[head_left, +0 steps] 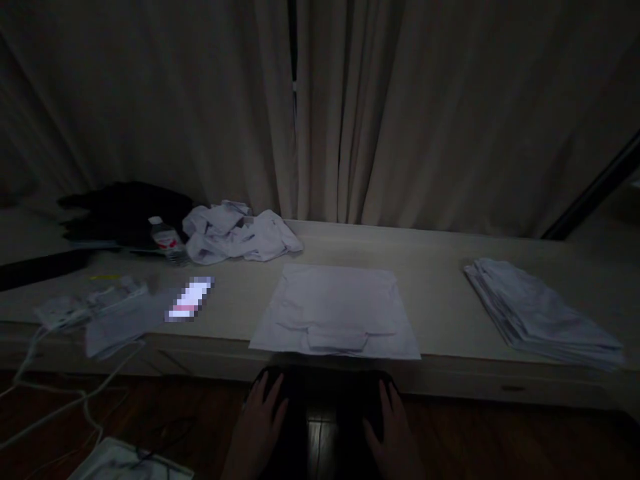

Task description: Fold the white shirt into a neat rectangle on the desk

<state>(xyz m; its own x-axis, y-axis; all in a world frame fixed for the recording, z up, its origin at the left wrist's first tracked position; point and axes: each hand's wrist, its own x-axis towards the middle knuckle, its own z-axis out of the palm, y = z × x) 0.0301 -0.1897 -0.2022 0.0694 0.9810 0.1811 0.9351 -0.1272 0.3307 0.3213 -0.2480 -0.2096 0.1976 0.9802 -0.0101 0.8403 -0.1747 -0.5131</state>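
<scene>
"Resting on something dark below the ledge (440,280), the left hand (260,427) and right hand (395,433) both lie flat with fingers spread, gripping nothing. Where is the garment?"

"The folded white garment (337,310) lies squared up on the ledge just ahead of the hands, not touching them. It looks like a pause between pieces: that one seems finished."

"And around it?"

"A stack of folded whites (540,310) sits well to the right and a crumpled pile (240,233) to the back left, beside a bottle (167,241) and a dark cloth (125,210)."

"What would handling it call for?"

"Both hands would have to come up over the ledge's edge and slide under the garment evenly, or the folds would likely slip."
</scene>
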